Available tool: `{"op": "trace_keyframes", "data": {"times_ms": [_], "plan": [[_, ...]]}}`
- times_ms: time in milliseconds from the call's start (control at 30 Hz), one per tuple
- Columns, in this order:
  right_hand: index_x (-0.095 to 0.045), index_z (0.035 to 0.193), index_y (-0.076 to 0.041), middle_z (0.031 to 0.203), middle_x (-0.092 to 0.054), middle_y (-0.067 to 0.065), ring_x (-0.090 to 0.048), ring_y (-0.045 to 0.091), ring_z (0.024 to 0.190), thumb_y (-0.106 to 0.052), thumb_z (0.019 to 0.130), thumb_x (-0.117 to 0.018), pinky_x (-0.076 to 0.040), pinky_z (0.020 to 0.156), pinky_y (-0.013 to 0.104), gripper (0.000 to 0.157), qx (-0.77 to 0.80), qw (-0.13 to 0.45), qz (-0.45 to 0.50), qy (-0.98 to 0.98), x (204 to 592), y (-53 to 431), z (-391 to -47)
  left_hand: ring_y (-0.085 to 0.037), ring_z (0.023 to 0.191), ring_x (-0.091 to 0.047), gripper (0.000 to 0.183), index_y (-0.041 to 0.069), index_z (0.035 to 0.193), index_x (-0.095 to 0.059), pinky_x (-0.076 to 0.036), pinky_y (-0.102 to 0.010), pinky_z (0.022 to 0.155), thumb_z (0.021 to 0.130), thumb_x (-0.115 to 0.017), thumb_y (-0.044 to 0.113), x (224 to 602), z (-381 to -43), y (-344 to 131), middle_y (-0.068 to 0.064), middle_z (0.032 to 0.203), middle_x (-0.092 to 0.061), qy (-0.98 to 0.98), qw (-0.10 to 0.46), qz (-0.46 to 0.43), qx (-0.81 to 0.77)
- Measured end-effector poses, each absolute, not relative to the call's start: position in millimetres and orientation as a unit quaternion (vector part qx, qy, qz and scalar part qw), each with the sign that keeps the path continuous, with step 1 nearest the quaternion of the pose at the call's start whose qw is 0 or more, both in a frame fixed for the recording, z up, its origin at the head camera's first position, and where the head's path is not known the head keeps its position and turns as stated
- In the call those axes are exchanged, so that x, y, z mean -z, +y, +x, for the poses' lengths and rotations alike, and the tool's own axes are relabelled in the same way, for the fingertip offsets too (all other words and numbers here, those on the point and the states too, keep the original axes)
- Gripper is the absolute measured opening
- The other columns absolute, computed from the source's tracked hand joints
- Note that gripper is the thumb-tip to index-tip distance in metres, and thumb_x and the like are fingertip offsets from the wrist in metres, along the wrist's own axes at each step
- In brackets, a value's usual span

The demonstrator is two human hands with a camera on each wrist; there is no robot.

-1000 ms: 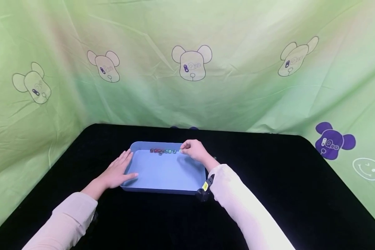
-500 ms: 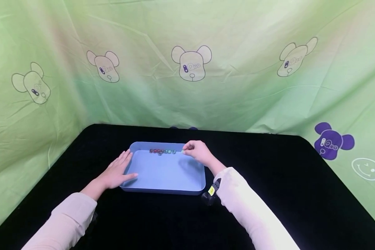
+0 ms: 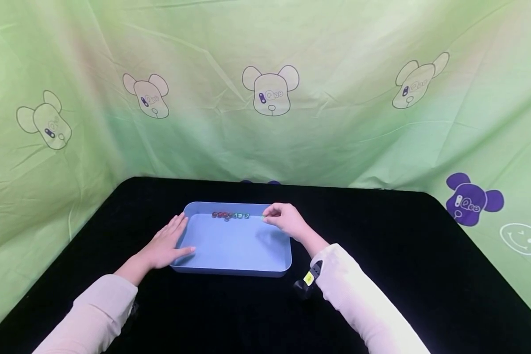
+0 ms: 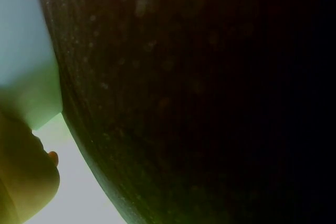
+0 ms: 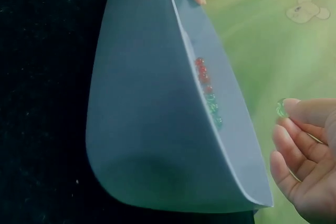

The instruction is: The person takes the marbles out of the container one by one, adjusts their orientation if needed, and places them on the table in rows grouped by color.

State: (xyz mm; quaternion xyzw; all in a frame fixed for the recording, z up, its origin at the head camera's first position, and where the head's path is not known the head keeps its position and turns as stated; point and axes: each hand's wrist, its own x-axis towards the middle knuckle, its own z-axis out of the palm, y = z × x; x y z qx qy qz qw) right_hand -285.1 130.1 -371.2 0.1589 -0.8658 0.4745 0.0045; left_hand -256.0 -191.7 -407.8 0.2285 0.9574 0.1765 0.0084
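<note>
A blue rectangular tray (image 3: 230, 246) lies on the black table. Along its far side runs a row of red marbles (image 3: 221, 215) and green marbles (image 3: 241, 216), with one more just in front of the row. My left hand (image 3: 164, 246) rests on the tray's left edge, fingers straight and thumb reaching over the inside. At the far right of the tray, my right hand (image 3: 287, 221) pinches a green glass marble (image 5: 281, 108) between thumb and finger, clear to see in the right wrist view. The left wrist view is dark and shows only part of the hand (image 4: 26, 171).
The black table (image 3: 380, 255) surrounds the tray on all sides. Behind it hangs a green cloth (image 3: 336, 137) printed with bear heads. A small dark device with a yellow label (image 3: 309, 279) hangs at my right sleeve.
My right hand has shifted to the right, away from the row's end, keeping the green marble pinched. The left hand stays in place, and the row looks the same.
</note>
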Motion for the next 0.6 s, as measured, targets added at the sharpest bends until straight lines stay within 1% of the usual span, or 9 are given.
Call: {"op": "trace_keyframes", "data": {"times_ms": [133,300,600], "plan": [[-0.063,0.086,0.001,0.077,-0.06,0.005,-0.054,0.014,0.071,-0.005,0.076,-0.064,-0.043,0.063,0.025,0.012,-0.481,0.011,0.166,-0.861,370.3,135.5,-281.7,-0.035,0.127,-0.005,0.083,-0.005,0.135,-0.016,-0.011,-0.051,0.098,0.082,-0.049,0.05,406.0,-254.5,-190.7,-0.019,0.142,-0.007,0.958,0.011,0.226,-0.176],[-0.062,0.086,0.001,0.077,-0.06,0.005,-0.054,0.014,0.07,-0.005,0.076,-0.063,-0.043,0.062,0.027,0.012,-0.479,0.02,0.172,-0.861,368.2,141.0,-276.1,-0.035,0.127,-0.006,0.083,-0.006,0.135,-0.018,-0.012,-0.051,0.097,0.081,-0.05,0.048,405.4,-254.2,-191.6,-0.02,0.141,-0.008,0.956,0.0,0.229,-0.184],[-0.062,0.087,0.003,0.078,-0.062,0.005,-0.055,0.014,0.071,-0.004,0.075,-0.063,-0.044,0.066,0.027,0.013,-0.495,0.03,0.167,-0.852,370.1,156.1,-267.3,-0.034,0.127,-0.005,0.084,-0.004,0.135,-0.017,-0.011,-0.051,0.097,0.081,-0.048,0.052,407.4,-254.1,-191.6,-0.019,0.141,-0.007,0.957,0.001,0.23,-0.176]]}}
